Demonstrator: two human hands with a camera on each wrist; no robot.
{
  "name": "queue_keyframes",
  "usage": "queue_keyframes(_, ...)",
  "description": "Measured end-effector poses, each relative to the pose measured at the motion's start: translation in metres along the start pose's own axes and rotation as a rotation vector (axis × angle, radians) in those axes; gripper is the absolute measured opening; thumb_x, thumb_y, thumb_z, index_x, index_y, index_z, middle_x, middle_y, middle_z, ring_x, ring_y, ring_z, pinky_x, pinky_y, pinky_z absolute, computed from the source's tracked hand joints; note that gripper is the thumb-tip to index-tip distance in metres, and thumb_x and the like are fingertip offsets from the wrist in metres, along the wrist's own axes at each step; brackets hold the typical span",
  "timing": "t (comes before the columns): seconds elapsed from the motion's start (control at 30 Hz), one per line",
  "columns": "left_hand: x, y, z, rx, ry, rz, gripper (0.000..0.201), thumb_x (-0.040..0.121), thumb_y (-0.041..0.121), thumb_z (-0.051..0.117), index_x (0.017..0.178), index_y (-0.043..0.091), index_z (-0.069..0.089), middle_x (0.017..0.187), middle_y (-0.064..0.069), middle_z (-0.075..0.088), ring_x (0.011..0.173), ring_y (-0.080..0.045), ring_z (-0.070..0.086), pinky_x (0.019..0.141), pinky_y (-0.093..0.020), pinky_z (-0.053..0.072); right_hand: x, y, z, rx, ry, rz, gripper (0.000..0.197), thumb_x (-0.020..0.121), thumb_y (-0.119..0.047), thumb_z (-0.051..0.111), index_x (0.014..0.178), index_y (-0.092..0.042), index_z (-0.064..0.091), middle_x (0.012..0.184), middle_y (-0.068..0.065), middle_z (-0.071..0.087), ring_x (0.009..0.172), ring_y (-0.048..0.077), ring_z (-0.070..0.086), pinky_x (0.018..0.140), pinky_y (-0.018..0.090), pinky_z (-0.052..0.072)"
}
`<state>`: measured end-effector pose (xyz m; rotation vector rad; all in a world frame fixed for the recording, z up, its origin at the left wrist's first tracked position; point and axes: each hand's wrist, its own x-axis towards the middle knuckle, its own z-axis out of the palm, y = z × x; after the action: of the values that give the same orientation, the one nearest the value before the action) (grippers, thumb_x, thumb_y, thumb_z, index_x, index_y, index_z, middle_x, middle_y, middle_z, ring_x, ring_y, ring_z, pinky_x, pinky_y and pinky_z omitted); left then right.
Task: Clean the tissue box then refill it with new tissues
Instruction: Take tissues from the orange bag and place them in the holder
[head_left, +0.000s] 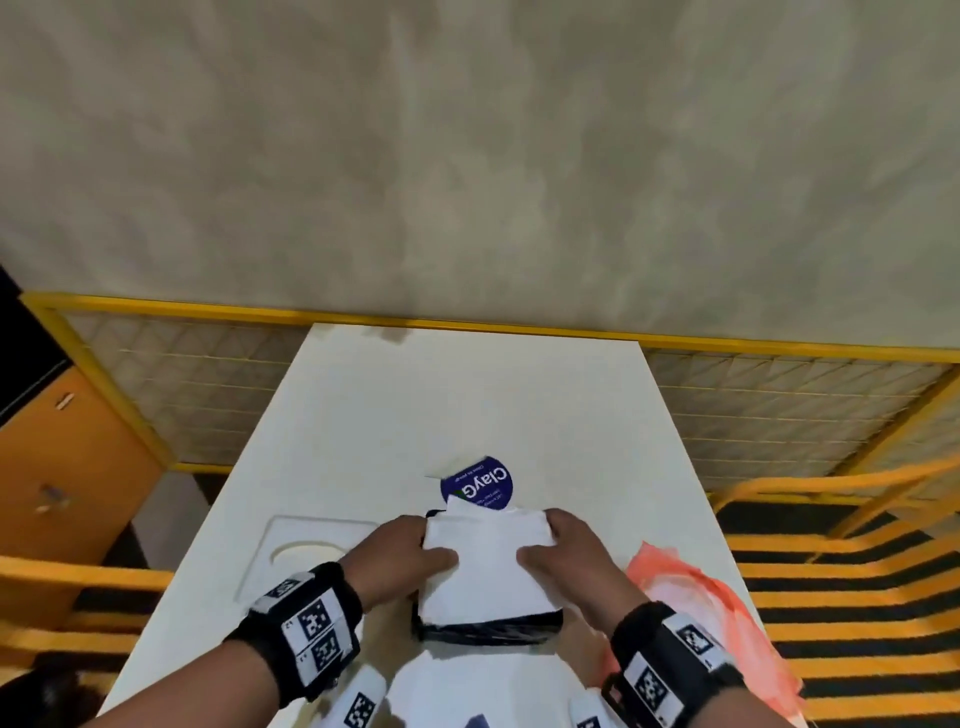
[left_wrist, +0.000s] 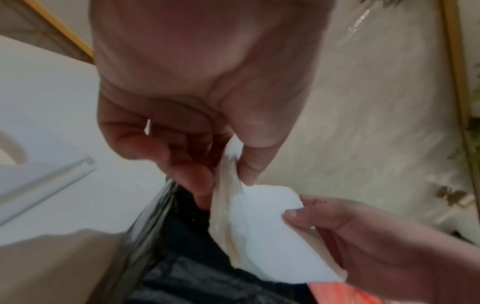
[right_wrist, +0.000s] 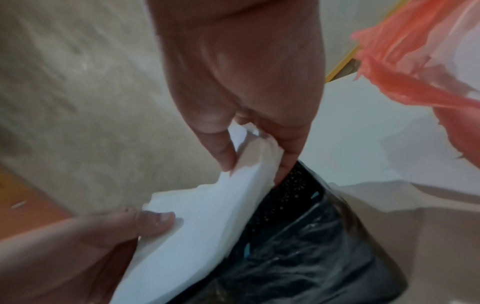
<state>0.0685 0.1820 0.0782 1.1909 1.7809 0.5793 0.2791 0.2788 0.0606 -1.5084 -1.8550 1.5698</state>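
A stack of white tissues (head_left: 485, 569) hovers over the open black tissue box (head_left: 491, 630), its near part lowered into the box. My left hand (head_left: 434, 543) pinches the stack's left edge, thumb on top. My right hand (head_left: 540, 540) pinches the right edge the same way. In the left wrist view my left hand (left_wrist: 226, 181) has the folded tissues (left_wrist: 262, 236) between thumb and fingers above the box (left_wrist: 182, 236). In the right wrist view my right hand (right_wrist: 255, 162) grips the tissues (right_wrist: 197, 226) beside the box wall (right_wrist: 298, 216).
A round blue labelled pack (head_left: 478, 486) lies just behind the box. The white box lid (head_left: 306, 551) with an oval slot lies to the left. An orange plastic bag (head_left: 691, 587) lies at the right on the white table (head_left: 467, 395). A yellow mesh fence (head_left: 208, 374) surrounds the table.
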Motion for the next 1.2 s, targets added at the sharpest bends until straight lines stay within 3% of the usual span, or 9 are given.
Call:
queue_keyframes(0.23,0.024,-0.013,0.008,0.581,0.105,-0.064,0.031,0.086,0.056,0.051,0.097,0.029,0.059,0.102,0.009,0.066,0.093,-0.015,0.061,0.072,-0.029,0.046,0.008,-0.002,0.008,-0.401,0.016,-0.044,0.036,0.083,-0.021,0.060,0.118,-0.017,0.057,0.114,-0.001,0.064,0.090,0.012,0.054,0.058,0.008,0.035)
queue_keyframes(0.4,0.027,-0.008,0.007,0.686,0.204,-0.016,0.032,0.089,0.058,0.051,0.094,0.026,0.053,0.093,0.008,0.062,0.087,-0.017,0.060,0.062,-0.029,0.038,-0.002,-0.008,0.014,-0.674,0.013,-0.123,0.063,0.087,-0.030,0.057,0.143,-0.015,0.033,0.124,0.008,0.056,0.111,0.025,0.055,0.076,0.029,0.042)
queue_keyframes(0.5,0.028,-0.006,0.011,0.770,0.240,0.117,0.029,0.092,0.049,0.050,0.108,0.024,0.053,0.105,0.002,0.063,0.096,-0.022,0.061,0.071,-0.031,0.043,-0.006,-0.012,0.014,-0.907,0.107,-0.220,0.064,0.090,-0.032,0.054,0.148,-0.024,0.027,0.130,0.004,0.047,0.116,0.029,0.049,0.083,0.036,0.045)
queue_keyframes(0.6,0.031,-0.007,0.021,0.898,0.118,0.251,0.025,0.093,0.037,0.051,0.114,0.025,0.057,0.116,0.002,0.063,0.108,-0.025,0.059,0.090,-0.037,0.036,-0.002,-0.011,0.017,-1.147,0.096,-0.319,0.034,0.091,-0.025,0.050,0.125,-0.025,0.051,0.117,0.001,0.055,0.109,0.028,0.053,0.087,0.043,0.034)
queue_keyframes(0.73,0.037,-0.020,0.034,1.115,-0.139,0.272,0.026,0.091,0.028,0.050,0.111,0.018,0.064,0.108,-0.005,0.064,0.106,-0.033,0.058,0.106,-0.057,0.017,0.009,0.007,0.026,-1.333,-0.183,-0.257,0.021,0.086,-0.013,0.047,0.101,-0.019,0.060,0.101,0.006,0.060,0.099,0.032,0.058,0.102,0.073,0.000)
queue_keyframes(0.93,0.047,-0.017,0.043,1.203,-0.217,0.202,0.021,0.093,0.025,0.049,0.101,0.018,0.067,0.111,-0.007,0.064,0.106,-0.036,0.060,0.109,-0.073,-0.007,0.016,0.014,0.032,-1.379,-0.265,-0.224,0.016,0.081,-0.007,0.044,0.085,-0.018,0.054,0.081,0.006,0.053,0.097,0.032,0.060,0.099,0.076,-0.014)
queue_keyframes(1.07,0.049,-0.017,0.044,1.247,-0.239,0.193,0.021,0.095,0.026,0.048,0.102,0.018,0.066,0.114,-0.004,0.063,0.110,-0.037,0.058,0.107,-0.074,-0.010,0.016,0.017,0.022,-1.171,-0.258,-0.259,0.017,0.087,-0.016,0.045,0.094,-0.022,0.060,0.096,0.003,0.062,0.103,0.029,0.059,0.106,0.070,-0.002)
queue_keyframes(1.13,0.050,-0.019,0.044,1.243,-0.212,0.209,0.021,0.095,0.027,0.046,0.102,0.021,0.065,0.111,-0.002,0.063,0.110,-0.036,0.057,0.106,-0.074,-0.008,0.008,0.018,0.010,-0.854,-0.146,-0.328,0.026,0.091,-0.022,0.046,0.110,-0.025,0.063,0.112,-0.001,0.063,0.107,0.021,0.058,0.111,0.052,0.025)
queue_keyframes(1.2,0.052,-0.022,0.044,1.189,-0.129,0.270,0.018,0.092,0.028,0.045,0.098,0.023,0.062,0.103,0.003,0.062,0.102,-0.031,0.060,0.105,-0.070,0.001,-0.004,0.019,-0.014,-0.532,0.122,-0.389,0.021,0.089,-0.017,0.049,0.102,-0.021,0.066,0.101,-0.004,0.065,0.095,0.014,0.059,0.089,0.034,0.046)
